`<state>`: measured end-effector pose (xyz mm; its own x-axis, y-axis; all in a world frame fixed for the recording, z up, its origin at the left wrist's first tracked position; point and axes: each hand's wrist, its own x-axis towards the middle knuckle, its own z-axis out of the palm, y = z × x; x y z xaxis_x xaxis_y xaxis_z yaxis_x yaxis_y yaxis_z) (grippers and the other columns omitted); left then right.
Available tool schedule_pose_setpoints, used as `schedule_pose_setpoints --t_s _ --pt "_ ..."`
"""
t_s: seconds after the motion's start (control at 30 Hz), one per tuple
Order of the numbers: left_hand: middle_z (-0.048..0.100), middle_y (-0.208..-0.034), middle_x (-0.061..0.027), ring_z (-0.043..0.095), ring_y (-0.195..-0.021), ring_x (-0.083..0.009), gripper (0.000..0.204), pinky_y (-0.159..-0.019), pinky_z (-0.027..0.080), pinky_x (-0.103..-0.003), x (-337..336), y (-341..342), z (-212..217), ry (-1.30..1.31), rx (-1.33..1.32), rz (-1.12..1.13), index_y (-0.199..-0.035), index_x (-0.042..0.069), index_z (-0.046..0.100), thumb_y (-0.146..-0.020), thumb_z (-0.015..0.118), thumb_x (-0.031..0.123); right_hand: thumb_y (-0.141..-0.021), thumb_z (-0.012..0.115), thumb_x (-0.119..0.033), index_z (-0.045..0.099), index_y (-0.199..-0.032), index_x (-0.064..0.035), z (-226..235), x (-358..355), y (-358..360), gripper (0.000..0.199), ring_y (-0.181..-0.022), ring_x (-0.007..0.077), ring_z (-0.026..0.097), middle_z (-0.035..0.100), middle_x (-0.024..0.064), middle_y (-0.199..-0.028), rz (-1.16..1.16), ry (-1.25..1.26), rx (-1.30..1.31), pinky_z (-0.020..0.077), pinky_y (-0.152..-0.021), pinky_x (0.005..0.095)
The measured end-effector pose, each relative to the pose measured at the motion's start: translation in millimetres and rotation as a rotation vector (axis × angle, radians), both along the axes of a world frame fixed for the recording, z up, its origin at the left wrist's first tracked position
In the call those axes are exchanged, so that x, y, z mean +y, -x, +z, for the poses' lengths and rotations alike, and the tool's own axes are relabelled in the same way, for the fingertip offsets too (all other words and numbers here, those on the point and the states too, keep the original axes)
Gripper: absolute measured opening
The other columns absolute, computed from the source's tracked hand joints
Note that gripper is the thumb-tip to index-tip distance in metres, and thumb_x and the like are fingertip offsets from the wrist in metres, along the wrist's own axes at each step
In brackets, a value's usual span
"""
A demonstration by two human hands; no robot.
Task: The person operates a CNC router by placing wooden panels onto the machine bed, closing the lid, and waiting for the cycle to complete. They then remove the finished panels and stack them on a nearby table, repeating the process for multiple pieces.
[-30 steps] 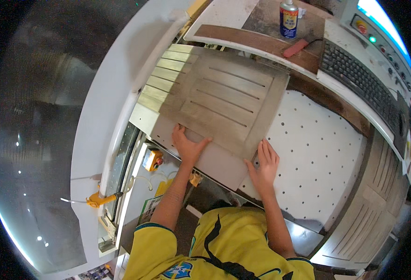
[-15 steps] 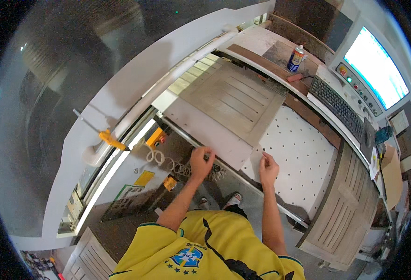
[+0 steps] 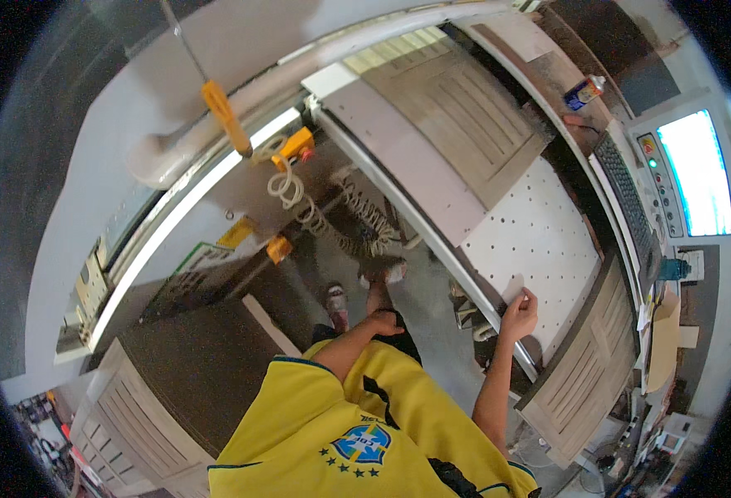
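Note:
My right hand is over the near edge of the white perforated machine bed. Its fingers are pinched together, with what looks like a thin pale piece at the tips, hard to separate from the white bed. Down by my thigh, my left hand is away from the bed; blur and its angle hide how the fingers sit. A grooved grey-brown wood panel lies on the far part of the bed, beside a plain pale board.
A yellow-handled air gun hangs at left above a coiled hose. Another grooved panel leans at right. Beyond the bed are a spray can, keyboard and lit screen. More panels stand lower left.
My left hand has dropped from the bed's front edge to beside my thigh. My right hand has moved right and nearer along the edge. The whole view has turned and shifted.

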<state>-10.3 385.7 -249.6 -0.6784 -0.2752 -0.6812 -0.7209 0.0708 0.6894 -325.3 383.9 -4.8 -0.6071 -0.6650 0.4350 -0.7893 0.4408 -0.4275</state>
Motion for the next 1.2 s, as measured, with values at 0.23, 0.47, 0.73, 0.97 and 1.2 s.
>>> schedule_pose_setpoints --t_s 0.23,0.47,0.73,0.97,1.2 --pt "0.075 -0.115 -0.0283 0.072 -0.113 -0.0437 0.035 -0.096 0.057 -0.054 67.8 15.8 -33.5 0.073 0.210 0.032 -0.118 -0.003 0.072 -0.095 0.072 0.023 -0.099 0.070 -0.025 0.080 -0.112 -0.0139 -3.7 0.0 -3.6 0.020 -0.064 0.0291 0.073 0.075 0.0102 -0.075 -0.070 -0.023 0.029 0.0558 -0.062 0.0467" --pt "0.074 -0.120 -0.0169 0.067 -0.110 -0.0282 0.047 -0.096 0.052 -0.044 94.6 54.0 77.3 -0.394 0.736 -0.168 -0.126 -0.004 0.068 -0.110 0.059 0.040 -0.100 0.070 -0.026 0.080 -0.112 -0.0107 -14.3 -4.7 -0.1 0.022 -0.060 0.0231 0.063 0.066 0.0067 -0.068 -0.063 0.055 -0.018 0.0501 -0.060 0.0434" --pt "0.069 -0.130 -0.0164 0.064 -0.115 -0.0303 0.050 -0.095 0.053 -0.046 72.8 7.3 -17.6 -0.357 0.089 0.120 -0.127 -0.001 0.071 -0.097 0.063 0.038 -0.100 0.069 -0.025 0.080 -0.112 -0.0113 3.4 -12.3 -10.3 0.022 -0.064 0.0272 0.067 0.068 0.0083 -0.070 -0.078 0.026 0.030 0.0516 -0.062 0.0458" --pt "0.073 -0.099 -0.0174 0.072 -0.092 -0.0328 0.041 -0.080 0.057 -0.052 49.7 -10.3 -10.1 -0.134 0.072 0.067 -0.105 0.000 0.076 -0.084 0.074 0.035 -0.099 0.067 -0.020 0.079 -0.112 -0.0117 -2.5 -1.3 -8.8 0.020 -0.063 0.0269 0.065 0.066 0.0075 -0.069 -0.095 0.059 -0.030 0.0500 -0.061 0.0463" --pt "0.044 -0.165 -0.0209 0.047 -0.148 -0.0408 0.115 -0.118 0.043 -0.053 20.8 -26.3 -36.3 -0.059 -0.282 -0.111 -0.160 0.001 0.044 -0.084 0.064 0.086 -0.100 0.067 -0.019 0.078 -0.112 -0.0111 -0.6 -4.8 -11.6 0.018 -0.061 0.0263 0.065 0.066 0.0078 -0.068 -0.096 0.058 -0.031 0.0508 -0.061 0.0455"
